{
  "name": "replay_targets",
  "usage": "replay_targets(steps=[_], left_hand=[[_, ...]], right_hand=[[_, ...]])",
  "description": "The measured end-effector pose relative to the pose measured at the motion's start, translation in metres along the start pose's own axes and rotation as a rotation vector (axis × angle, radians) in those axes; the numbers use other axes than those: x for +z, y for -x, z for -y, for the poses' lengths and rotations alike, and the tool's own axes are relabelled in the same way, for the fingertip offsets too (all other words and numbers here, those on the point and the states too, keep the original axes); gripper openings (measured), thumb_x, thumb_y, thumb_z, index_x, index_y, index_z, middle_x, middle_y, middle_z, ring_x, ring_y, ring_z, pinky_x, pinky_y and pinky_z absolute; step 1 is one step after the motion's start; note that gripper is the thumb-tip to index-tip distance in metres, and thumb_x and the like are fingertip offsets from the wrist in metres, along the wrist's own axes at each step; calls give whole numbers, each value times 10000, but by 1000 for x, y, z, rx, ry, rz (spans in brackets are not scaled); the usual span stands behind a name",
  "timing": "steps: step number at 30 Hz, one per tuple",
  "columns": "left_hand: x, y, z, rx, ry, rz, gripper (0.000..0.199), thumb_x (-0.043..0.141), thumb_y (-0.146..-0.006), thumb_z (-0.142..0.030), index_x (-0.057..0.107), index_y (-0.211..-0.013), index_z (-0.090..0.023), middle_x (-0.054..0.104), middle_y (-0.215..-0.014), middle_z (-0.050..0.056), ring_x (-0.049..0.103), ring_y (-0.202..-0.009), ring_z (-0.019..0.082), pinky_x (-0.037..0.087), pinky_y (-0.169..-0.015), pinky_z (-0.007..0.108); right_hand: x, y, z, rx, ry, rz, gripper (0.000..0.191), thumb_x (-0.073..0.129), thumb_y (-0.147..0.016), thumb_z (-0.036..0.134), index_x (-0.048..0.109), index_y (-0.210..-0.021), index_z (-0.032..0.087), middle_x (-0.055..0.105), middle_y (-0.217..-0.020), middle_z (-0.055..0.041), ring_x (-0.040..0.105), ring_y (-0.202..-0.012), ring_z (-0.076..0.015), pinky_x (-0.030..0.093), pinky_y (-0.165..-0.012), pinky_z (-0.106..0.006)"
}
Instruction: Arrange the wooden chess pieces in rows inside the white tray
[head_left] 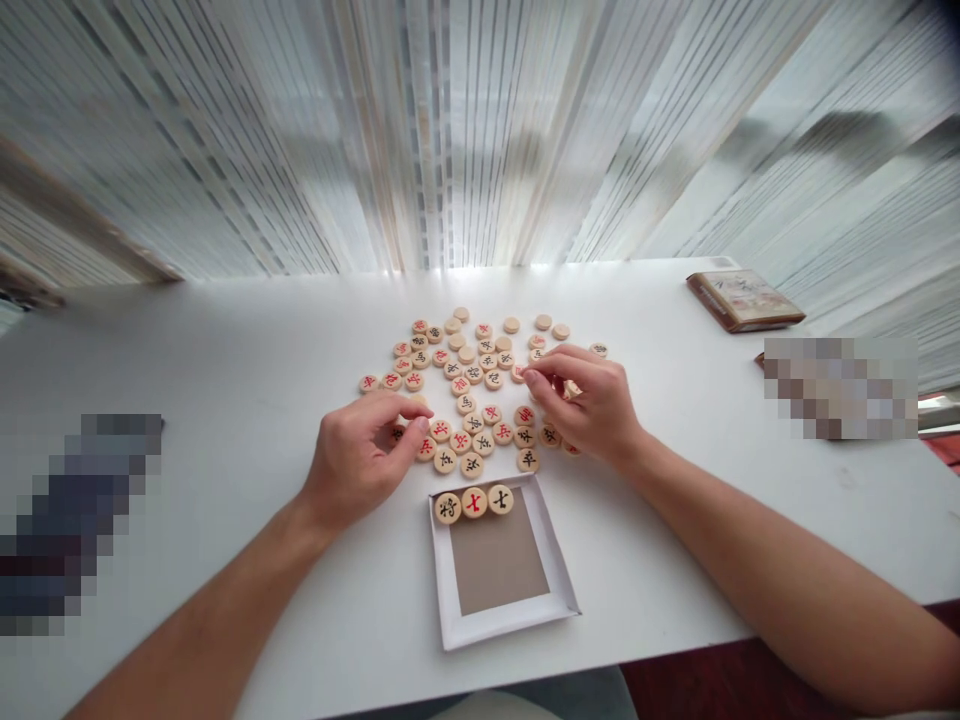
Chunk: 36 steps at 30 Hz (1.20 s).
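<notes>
Round wooden pieces [483, 443] lie scattered; three sit inside the tray [499, 572].

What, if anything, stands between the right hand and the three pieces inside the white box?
Between the right hand and the three pieces lie some loose pieces, then the far wall of the white box. All look low, so the hand could probably pass over them; nothing taller shows.

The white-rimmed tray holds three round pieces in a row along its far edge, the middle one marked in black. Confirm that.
The white-rimmed tray does hold three round pieces in a row along its far edge, but the middle piece is marked in red, as the head view shows.
</notes>
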<state>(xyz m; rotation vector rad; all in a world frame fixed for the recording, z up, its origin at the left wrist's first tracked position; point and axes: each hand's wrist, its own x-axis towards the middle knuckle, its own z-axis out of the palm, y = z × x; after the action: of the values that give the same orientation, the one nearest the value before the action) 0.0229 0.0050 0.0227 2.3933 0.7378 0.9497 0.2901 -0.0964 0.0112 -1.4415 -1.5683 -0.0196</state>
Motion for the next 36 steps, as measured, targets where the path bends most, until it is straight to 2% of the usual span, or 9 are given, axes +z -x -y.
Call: replay_targets(steps=[5,8,14,17,22,24,27,31,36], left_hand=[[-4,0,3,-74,-37,-53,151,679,-957,-247,813,-966,-176,846,-957,41,771,-799,185,595,-761,276],[-4,0,4,-105,-19,-69,154,680,-958,-253,808,-1001,-178,846,-988,41,776,-823,184,604,-800,273],[-10,-1,7,-170,26,-120,174,678,-967,-255,774,-1099,-194,831,-987,24,787,-878,186,603,-843,280],[-10,-2,8,-181,20,-126,153,673,-965,-255,773,-1062,-192,833,-985,25,795,-901,192,604,-847,274],[-9,-3,7,-164,-1,-115,160,667,-964,-267,795,-1029,-197,845,-1008,30,798,-920,202,606,-834,271],[-8,-2,7,-166,-5,-119,165,670,-963,-277,800,-1028,-199,846,-1006,31,799,-933,209,606,-833,274],[-9,-1,8,-176,-21,-118,165,673,-962,-289,803,-1029,-211,841,-987,23,797,-934,213,599,-841,282],[-9,-1,11,-164,-48,-124,162,667,-968,-299,804,-1024,-231,839,-986,10,790,-927,210,591,-850,287],[-11,-3,14,-163,-71,-125,169,658,-973,-328,799,-1007,-243,839,-987,8,783,-888,212,590,-845,305]], right_hand=[[-5,-5,-4,142,-15,-144,216,674,-988,265,731,-786,213,715,-751,-38,614,-632,-170,489,-579,-303],[-6,-5,-5,184,-51,-155,242,660,-1004,291,728,-785,215,717,-743,-37,629,-641,-176,499,-591,-306],[-10,-7,-4,161,-38,-142,276,628,-1022,288,726,-775,214,725,-756,-48,633,-655,-180,487,-612,-312],[-14,-10,-8,157,-23,-66,283,641,-1009,294,723,-753,205,683,-704,-37,574,-615,-165,447,-579,-304],[-18,-13,-9,141,-60,195,216,728,-925,277,767,-726,203,671,-645,-1,530,-555,-130,416,-551,-283],[-20,-13,-8,148,-66,213,204,743,-908,279,776,-721,205,680,-648,-1,534,-563,-129,420,-562,-285],[-25,-16,-10,209,-51,74,225,734,-925,313,768,-736,195,679,-655,-12,534,-580,-139,421,-568,-294],[-32,-20,-24,336,-61,-164,248,649,-990,371,779,-903,179,713,-717,-35,575,-575,-152,465,-556,-296],[-31,-22,-43,417,-109,-225,254,646,-972,388,771,-944,169,707,-707,-26,583,-541,-143,485,-522,-281]])
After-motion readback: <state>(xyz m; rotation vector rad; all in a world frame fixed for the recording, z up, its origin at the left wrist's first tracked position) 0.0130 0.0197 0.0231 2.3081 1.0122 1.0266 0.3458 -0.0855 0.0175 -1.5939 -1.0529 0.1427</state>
